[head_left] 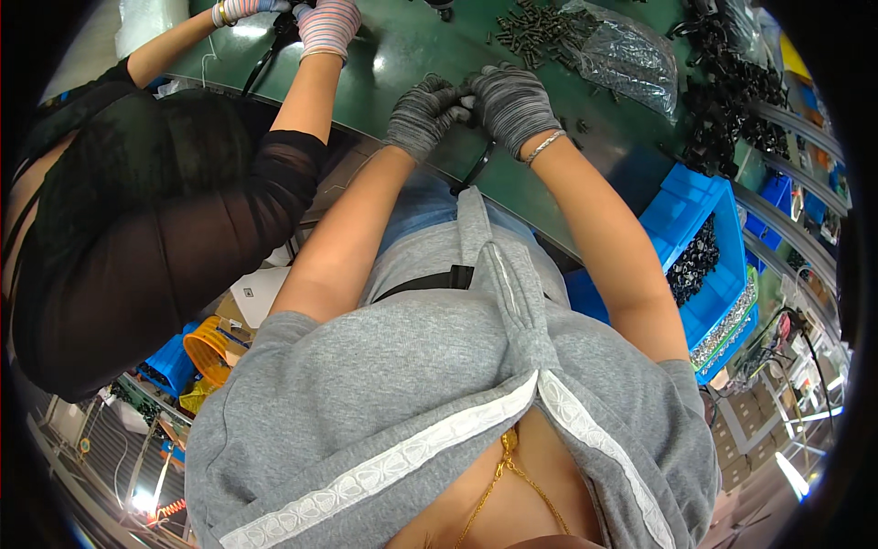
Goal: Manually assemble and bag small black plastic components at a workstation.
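Note:
Both my hands wear dark grey striped knit gloves and meet over the green tabletop, close to its near edge. My left hand has its fingers curled in, with thumb and fingertips turned toward the right hand. Knuckles up, my right hand is bent closed, its fingertips touching or nearly touching the left's. Whatever sits between the fingertips is hidden or too small to name. Just below the hands, a thin black strip slants at the table's edge; I cannot tell whether it is attached to anything held.
A pile of small dark cylindrical parts lies beyond my right hand, beside a clear plastic bag. Black parts heap at the far right, near metal rails. A blue bin stands by my right arm. At left, a co-worker's gloved hand works close by.

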A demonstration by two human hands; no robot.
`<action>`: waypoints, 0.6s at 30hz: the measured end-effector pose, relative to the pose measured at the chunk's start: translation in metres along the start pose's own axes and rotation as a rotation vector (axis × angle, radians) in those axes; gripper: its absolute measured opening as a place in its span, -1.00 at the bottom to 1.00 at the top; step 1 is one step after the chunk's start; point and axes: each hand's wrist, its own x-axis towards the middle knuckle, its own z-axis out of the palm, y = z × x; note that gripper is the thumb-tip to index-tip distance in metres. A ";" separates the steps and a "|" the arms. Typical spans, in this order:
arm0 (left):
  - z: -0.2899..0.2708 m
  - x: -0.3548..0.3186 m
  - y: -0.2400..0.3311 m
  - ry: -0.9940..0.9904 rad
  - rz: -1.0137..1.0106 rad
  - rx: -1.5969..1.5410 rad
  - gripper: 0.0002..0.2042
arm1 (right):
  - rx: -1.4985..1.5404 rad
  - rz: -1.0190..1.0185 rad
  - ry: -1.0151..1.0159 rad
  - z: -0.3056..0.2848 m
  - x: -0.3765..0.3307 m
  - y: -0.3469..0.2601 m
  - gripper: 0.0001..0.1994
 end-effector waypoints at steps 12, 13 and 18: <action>0.007 0.003 -0.010 0.000 -0.010 -0.008 -0.79 | -0.202 0.062 -0.209 0.010 0.020 -0.006 -0.64; 0.009 0.003 -0.013 0.013 -0.103 -0.214 -0.76 | -0.098 0.127 -0.226 0.004 0.020 -0.007 -0.58; -0.002 -0.001 0.002 0.005 -0.008 0.088 -0.67 | 0.039 0.167 -0.222 -0.028 0.010 -0.004 -0.62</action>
